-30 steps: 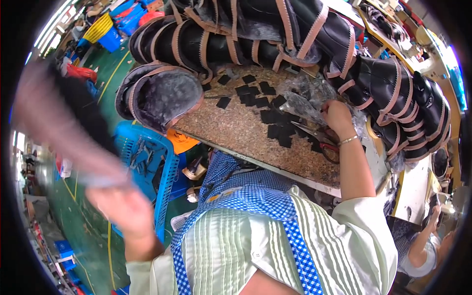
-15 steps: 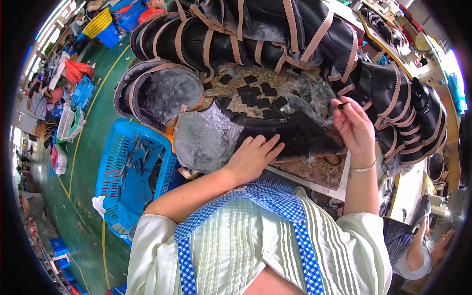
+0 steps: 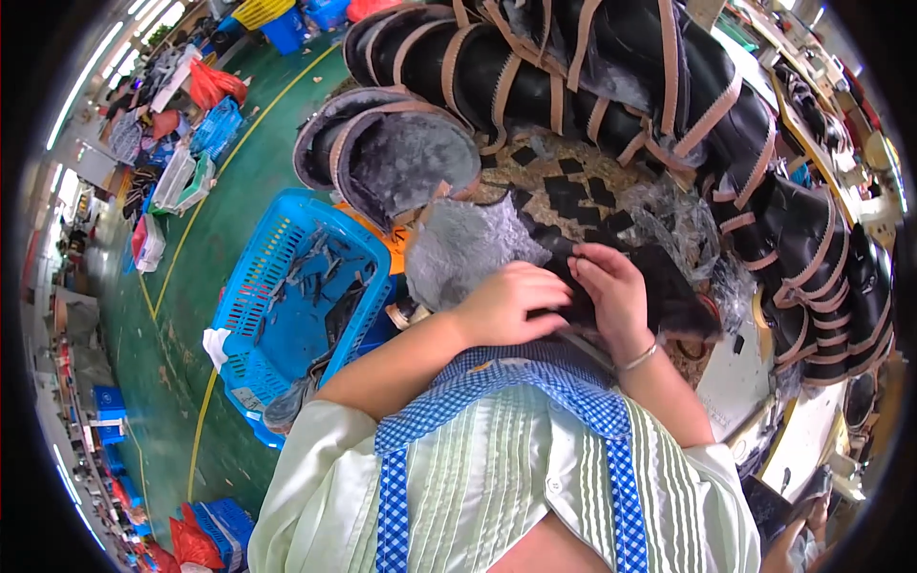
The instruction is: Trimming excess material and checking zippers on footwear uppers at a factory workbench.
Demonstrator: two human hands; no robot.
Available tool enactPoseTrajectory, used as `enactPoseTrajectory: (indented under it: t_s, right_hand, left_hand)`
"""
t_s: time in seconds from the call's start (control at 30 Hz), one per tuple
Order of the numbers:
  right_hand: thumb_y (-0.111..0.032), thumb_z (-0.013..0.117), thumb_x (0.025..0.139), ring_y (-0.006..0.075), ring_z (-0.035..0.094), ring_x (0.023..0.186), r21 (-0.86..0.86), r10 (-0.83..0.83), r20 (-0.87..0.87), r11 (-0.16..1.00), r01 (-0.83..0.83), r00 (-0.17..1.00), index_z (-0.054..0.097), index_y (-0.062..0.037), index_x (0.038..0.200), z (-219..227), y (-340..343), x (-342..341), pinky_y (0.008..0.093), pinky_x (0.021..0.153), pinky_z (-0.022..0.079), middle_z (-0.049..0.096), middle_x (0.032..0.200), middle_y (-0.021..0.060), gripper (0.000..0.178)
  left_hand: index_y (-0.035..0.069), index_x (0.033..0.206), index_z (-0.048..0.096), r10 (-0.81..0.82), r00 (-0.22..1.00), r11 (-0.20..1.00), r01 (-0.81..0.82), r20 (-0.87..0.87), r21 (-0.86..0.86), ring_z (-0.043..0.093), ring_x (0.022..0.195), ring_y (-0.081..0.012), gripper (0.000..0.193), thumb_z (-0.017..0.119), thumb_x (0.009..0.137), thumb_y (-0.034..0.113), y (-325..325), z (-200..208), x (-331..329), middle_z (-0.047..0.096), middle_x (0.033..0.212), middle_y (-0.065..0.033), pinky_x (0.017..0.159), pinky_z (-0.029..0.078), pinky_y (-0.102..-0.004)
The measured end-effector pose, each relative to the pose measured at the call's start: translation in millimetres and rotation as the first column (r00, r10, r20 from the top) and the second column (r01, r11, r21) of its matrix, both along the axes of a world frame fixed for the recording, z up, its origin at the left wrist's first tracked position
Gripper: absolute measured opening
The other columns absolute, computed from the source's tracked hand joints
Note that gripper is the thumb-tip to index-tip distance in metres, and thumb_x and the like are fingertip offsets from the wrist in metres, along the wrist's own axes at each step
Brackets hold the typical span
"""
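A black boot upper with grey fleece lining lies flat across the work surface in front of me. My left hand rests on its near side, fingers stretched out and slightly bent. Just right of it, my right hand is closed in a pinch over the dark part of the upper. A small black piece seems to sit between its fingertips, mostly hidden by them. Several small black square patches are scattered on the speckled board behind the upper.
Black boot uppers with tan zigzag-edged strips are piled along the back and right. Crumpled clear plastic lies beside the patches. A blue basket holding dark scraps stands at my left, above the green floor.
My right hand has moved left and down from beside the upper's right end to over its middle, close to my left hand. The whole view has shifted and turned slightly.
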State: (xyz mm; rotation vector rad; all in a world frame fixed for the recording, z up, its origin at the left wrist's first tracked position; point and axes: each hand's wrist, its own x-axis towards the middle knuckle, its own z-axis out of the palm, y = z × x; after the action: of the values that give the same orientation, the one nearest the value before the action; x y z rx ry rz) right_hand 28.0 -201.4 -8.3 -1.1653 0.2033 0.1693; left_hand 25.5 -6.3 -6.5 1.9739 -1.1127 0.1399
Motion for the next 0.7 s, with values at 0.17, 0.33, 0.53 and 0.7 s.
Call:
enactPoseTrajectory:
  t_s: [0.17, 0.33, 0.53, 0.7]
  right_hand:
    - [0.004, 0.07, 0.08, 0.0049, 0.054, 0.077, -0.391, 0.008, 0.349, 0.91, 0.137, 0.937, 0.065, -0.0009, 0.1, -34, 9, -12, 0.0184, 0.071, 0.046, 0.06, 0.084, -0.0009, 0.022]
    - [0.01, 0.065, 0.082, 0.0061, 0.058, 0.082, -0.274, 0.07, 0.418, 0.96, 0.053, 0.906, 0.061, 0.0003, 0.096, -33, 13, -28, 0.0194, 0.072, 0.048, 0.057, 0.097, 0.0019, 0.017]
    - [0.002, 0.066, 0.079, 0.0214, 0.062, 0.075, -0.672, 0.32, 0.594, 0.701, 0.237, 0.738, 0.066, -0.0005, 0.089, -6, 22, -21, 0.0279, 0.063, 0.05, 0.061, 0.089, 0.0117, 0.011]
    - [0.004, 0.063, 0.081, 0.0134, 0.061, 0.071, -0.478, -0.024, 0.4, 0.847, 0.231, 0.916, 0.065, 0.0002, 0.091, -45, 12, 22, 0.0251, 0.065, 0.05, 0.065, 0.082, 0.0073, 0.012]
  left_hand:
    - [0.002, 0.119, 0.05, 0.872, 0.487, 0.488, -0.872, 0.041, -0.041, 0.054, 0.099, -0.0394, 0.057, 0.075, 0.069, 0.014, 81, -31, 9, 0.056, 0.107, -0.0198, 0.087, 0.045, -0.0434]
    - [-0.002, 0.121, 0.046, 0.848, 0.522, 0.526, -0.85, -0.086, 0.021, 0.058, 0.1, -0.0382, 0.066, 0.079, 0.066, 0.012, 95, -31, 4, 0.057, 0.109, -0.0211, 0.086, 0.047, -0.0407]
    - [0.001, 0.085, 0.063, 0.738, 0.675, 0.656, -0.721, -0.011, -0.223, 0.06, 0.083, -0.0315, 0.022, 0.07, 0.065, -0.001, 63, 35, 11, 0.061, 0.085, -0.0116, 0.072, 0.048, -0.0378]
    - [0.006, 0.09, 0.064, 0.239, 0.724, 0.88, -0.443, 0.647, 0.17, 0.059, 0.095, -0.024, 0.021, 0.057, 0.074, 0.018, 2, 58, -33, 0.061, 0.1, -0.008, 0.078, 0.043, -0.0375]
